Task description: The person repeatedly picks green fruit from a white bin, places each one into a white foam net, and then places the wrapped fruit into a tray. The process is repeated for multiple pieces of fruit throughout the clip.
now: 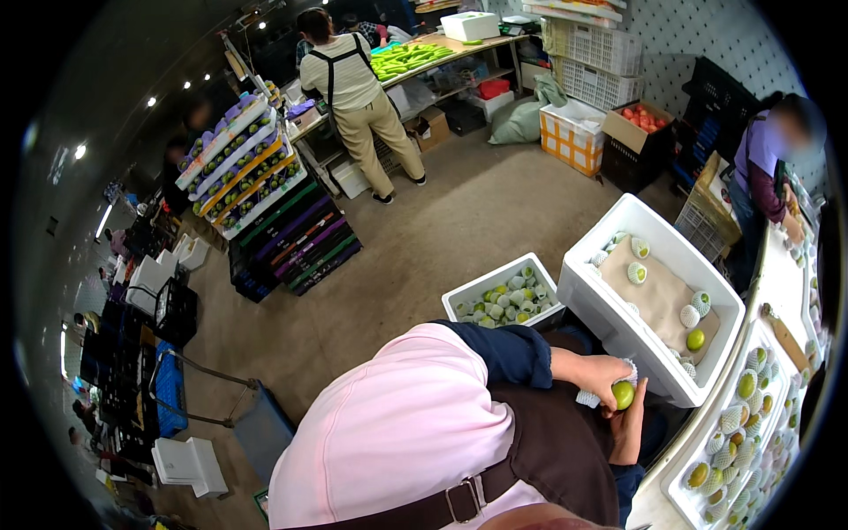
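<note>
My left hand [601,379] and my right hand [628,424] are close together in front of the dark apron, both around one round green fruit [623,395]. White foam netting [587,398] lies against the fingers beside the fruit. Which hand bears more of the hold is hard to tell. Just beyond them stands a deep white foam box [581,278] with brown paper [639,281] inside, several netted fruits and a bare green one [695,340]. A smaller white foam box [457,298] of netted green fruits is on the floor side of it.
At the right, a white tray [677,487] of netted fruits lies on a long table [646,501]. A co-worker [762,165] is at that table; another person [351,99] stands by a table of green vegetables [411,59]. Stacked crates [298,245] and a cart [262,424] stand leftward.
</note>
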### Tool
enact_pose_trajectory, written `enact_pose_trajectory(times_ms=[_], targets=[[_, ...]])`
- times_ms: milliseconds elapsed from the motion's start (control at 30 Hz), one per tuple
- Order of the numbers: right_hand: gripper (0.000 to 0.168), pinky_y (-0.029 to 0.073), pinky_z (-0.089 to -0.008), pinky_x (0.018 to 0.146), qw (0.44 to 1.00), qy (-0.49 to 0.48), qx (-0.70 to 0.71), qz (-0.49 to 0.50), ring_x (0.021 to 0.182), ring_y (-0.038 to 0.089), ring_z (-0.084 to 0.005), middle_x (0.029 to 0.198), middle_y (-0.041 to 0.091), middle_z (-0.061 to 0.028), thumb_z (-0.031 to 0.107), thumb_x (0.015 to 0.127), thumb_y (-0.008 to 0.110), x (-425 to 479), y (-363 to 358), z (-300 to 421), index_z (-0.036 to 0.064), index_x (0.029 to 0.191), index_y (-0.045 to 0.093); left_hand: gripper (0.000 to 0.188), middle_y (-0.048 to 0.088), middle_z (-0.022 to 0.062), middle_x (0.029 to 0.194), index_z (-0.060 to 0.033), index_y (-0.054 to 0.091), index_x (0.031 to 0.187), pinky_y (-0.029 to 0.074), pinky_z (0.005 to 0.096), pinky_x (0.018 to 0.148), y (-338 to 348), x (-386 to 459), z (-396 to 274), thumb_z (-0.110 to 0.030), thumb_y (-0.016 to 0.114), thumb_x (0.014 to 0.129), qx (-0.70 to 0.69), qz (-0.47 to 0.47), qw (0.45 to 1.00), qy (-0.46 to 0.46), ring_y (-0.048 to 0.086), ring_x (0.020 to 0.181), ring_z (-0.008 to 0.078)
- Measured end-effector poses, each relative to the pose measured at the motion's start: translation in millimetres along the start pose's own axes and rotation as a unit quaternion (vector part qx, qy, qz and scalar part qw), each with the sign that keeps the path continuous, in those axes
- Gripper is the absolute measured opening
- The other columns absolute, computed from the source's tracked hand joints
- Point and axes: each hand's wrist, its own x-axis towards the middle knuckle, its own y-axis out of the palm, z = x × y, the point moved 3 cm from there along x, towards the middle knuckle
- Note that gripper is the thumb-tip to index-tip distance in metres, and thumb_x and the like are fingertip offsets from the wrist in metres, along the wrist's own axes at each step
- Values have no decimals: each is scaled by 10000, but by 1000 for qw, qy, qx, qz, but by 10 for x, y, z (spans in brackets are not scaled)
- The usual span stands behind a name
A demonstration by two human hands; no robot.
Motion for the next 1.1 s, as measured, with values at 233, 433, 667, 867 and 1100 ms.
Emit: enact_pose_trajectory(times_ms=[233,433,667,867,1100], targets=[[388,549,-306,683,993,-12,97,-73,850,682,-199,993,679,-73,391,1015,483,-59,8,104,54,1150,618,446,689,83,1040,17,614,1160,522,282,818,110,-16,68,-210,780,814,-357,35,931,-65,657,942,144],[333,530,-371,906,982,-31,179,45,1054,645,-231,1149,672,-81,266,982,541,-93,-67,50,41,1218,607,429,654,52,1069,6,593,1198,517,291,835,86,-115,-5,-259,727,889,-431,14,900,-62,628,951,128],[50,486,-275,808,968,-197,70,136,885,593,-134,955,604,-27,87,943,591,-29,35,200,82,970,549,500,614,64,1064,-8,517,1249,497,292,857,26,-170,53,-205,735,844,-402,-28,912,-80,589,1008,144],[203,356,-213,721,906,-380,-181,-31,772,390,-83,833,400,24,-22,879,621,-142,111,318,87,848,454,573,605,85,953,-56,539,1122,490,320,772,-15,-32,257,-265,868,702,-54,-212,976,-22,574,883,156],[139,482,-250,603,952,-300,-63,17,615,526,-101,806,508,-18,30,924,622,-263,224,325,58,952,489,553,644,120,1001,-53,527,1193,515,329,785,55,3,456,-186,831,750,-125,-243,962,13,632,884,201]])
